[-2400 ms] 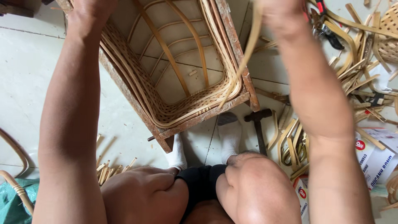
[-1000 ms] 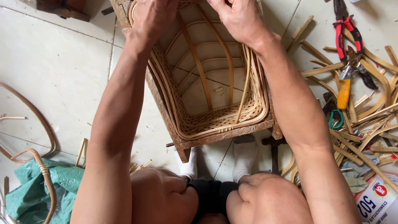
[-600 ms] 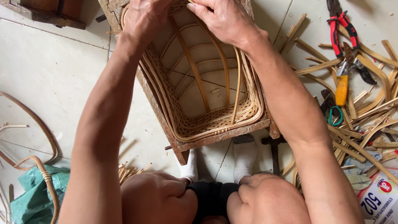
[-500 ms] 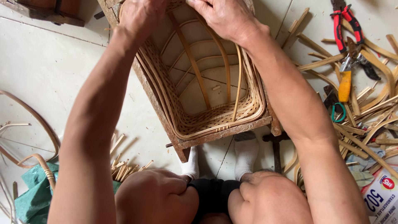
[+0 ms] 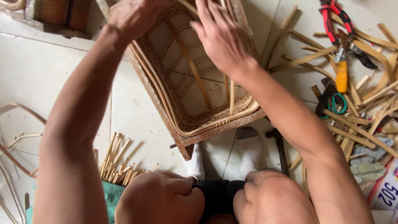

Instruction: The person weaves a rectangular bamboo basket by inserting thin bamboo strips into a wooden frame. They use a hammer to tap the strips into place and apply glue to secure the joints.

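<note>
Head view, looking straight down past the person's bare knees: a rectangular wooden frame with a woven rattan basket (image 5: 195,83) lies tilted on the tiled floor (image 5: 33,74), its near corner braced against the two white-socked feet (image 5: 224,155), which seems to keep it from sliding while it is worked. The left hand (image 5: 132,16) is curled over the far left rim, fingers closed on the frame edge, apparently steadying it. The right hand (image 5: 224,39) hovers over the far right rim, fingers spread and slightly bent; whether the fingertips pinch a rattan strip at the top edge I cannot tell, since they run out of view. An upright rattan strip (image 5: 231,97) stands loose inside the near wall, just below that hand. Short cut sticks (image 5: 116,159) lie bundled by the left knee, on a green cloth (image 5: 111,199), near at hand. To the right, well apart from the basket, red-handled pliers (image 5: 331,16), a yellow-handled tool (image 5: 341,74) and scattered rattan offcuts (image 5: 365,116) litter the floor within reach of the right arm; a hammer (image 5: 280,145) lies beside the right foot.
</note>
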